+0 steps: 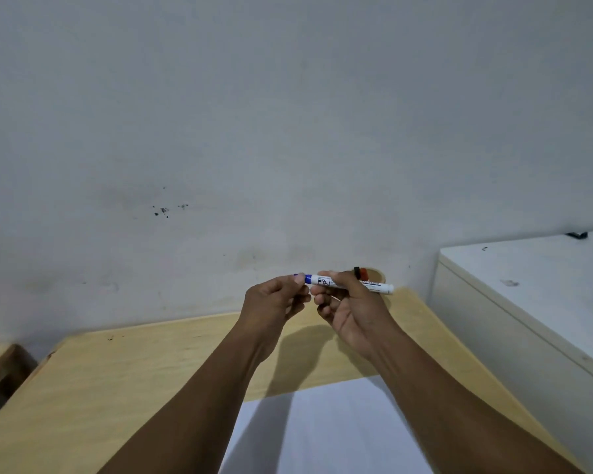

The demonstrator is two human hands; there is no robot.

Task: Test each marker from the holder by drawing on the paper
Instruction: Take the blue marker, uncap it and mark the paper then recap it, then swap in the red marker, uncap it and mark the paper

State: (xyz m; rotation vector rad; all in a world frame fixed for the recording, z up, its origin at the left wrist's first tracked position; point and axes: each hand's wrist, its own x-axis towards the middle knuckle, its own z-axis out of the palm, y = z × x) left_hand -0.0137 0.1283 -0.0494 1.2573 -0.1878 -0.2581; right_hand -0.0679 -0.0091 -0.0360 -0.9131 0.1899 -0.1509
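White barrel, blue cap: the marker [348,284] is up off the surface, held level in mid-air between both hands, in front of the wall [288,131]. The right hand [353,311] has its fingers [326,297] clamped round the middle of the barrel, palm turned toward the camera, with the white tail end poking out to the right. The left hand [274,302] pinches the blue cap [307,278] at the left tip, thumb and fingertips closed together on it. Whether the cap is seated or partly off, I cannot tell from here.

Just behind the right hand, at the far edge of the wooden surface [117,388], the round holder [379,275] peeks out, mostly hidden, with a black-capped marker [357,272] and a red-capped marker [364,274] standing in it.

Down near the camera, a white sheet of paper [322,436] lies flat on the surface between the two forearms, shadows of the arms falling across it. To the right stands a white cabinet [528,302], its top higher than the surface, with a small dark object [577,235] at its far edge.
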